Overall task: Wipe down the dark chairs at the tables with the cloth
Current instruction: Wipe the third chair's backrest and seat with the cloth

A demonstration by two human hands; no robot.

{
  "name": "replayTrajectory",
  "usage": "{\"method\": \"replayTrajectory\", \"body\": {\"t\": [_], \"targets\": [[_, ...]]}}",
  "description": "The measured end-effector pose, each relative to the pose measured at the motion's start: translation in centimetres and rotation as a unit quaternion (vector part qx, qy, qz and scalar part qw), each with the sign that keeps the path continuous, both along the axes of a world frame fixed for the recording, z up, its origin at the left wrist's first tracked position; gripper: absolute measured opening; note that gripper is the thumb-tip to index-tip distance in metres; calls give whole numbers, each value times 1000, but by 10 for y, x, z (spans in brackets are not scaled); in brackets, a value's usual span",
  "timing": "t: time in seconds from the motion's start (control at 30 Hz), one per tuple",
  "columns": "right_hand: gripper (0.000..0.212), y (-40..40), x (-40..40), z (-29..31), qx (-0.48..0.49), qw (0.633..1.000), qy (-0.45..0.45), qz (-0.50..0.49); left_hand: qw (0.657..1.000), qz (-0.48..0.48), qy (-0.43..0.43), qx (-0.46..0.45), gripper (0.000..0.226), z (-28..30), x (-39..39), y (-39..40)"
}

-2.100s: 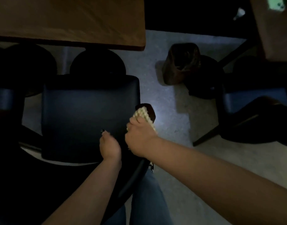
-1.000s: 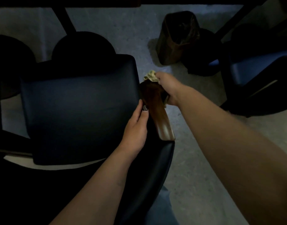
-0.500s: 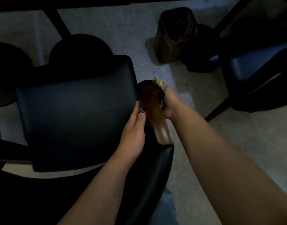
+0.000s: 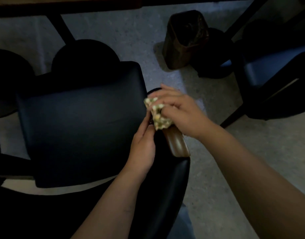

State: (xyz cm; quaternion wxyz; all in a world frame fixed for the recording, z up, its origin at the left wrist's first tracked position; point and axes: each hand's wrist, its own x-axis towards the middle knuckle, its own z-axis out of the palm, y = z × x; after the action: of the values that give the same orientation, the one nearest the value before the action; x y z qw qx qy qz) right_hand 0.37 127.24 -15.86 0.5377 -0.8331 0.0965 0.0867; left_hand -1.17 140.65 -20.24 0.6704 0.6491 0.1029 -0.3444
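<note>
Surroundings: a brown waste bin (image 4: 184,40) stands on the pale speckled floor (image 4: 251,152) ahead and to the right of the chair being worked on. A second chair (image 4: 272,78) with a bluish seat stands at far right, its dark leg slanting across the floor. Two rounded dark shapes, too dim to identify, sit beyond the near chair's seat. A table edge (image 4: 67,1) and dark table legs cross the top of the view.
Obstructions: the bin and the second chair stand well apart from both hands; nothing lies between the hands and the armrest.
Writing: no lettering is legible anywhere in this dim view.
Chair: the dark chair (image 4: 82,121) fills the left and centre; its glossy brown wooden armrest (image 4: 177,144) runs along the seat's right edge.
Cloth: the pale patterned cloth (image 4: 157,114) is bunched on top of the armrest's forward half, beside the seat edge.
Right hand: the right hand (image 4: 179,111) lies over the cloth with fingers curled onto it, pressing it to the armrest.
Left hand: the left hand (image 4: 143,145) rests between seat and armrest; its fingertips reach the cloth's lower edge, but whether they pinch it cannot be told.
</note>
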Motion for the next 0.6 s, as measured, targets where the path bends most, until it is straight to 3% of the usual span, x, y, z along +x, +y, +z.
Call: {"method": "replayTrajectory", "body": {"t": [0.13,0.33,0.5,0.6], "targets": [[46,11,-32,15,-95,990,-5,103,999,26,26,1,27,9,-2,5],[23,18,-49,25,-133,985,-16,108,983,-126,-14,131,23,33,-12,25],[24,24,-69,38,-117,991,4,65,914,-293,-153,237,43,70,-47,79],[24,24,-93,41,-91,995,-9,51,862,-336,-254,282,52,87,-82,117]]}}
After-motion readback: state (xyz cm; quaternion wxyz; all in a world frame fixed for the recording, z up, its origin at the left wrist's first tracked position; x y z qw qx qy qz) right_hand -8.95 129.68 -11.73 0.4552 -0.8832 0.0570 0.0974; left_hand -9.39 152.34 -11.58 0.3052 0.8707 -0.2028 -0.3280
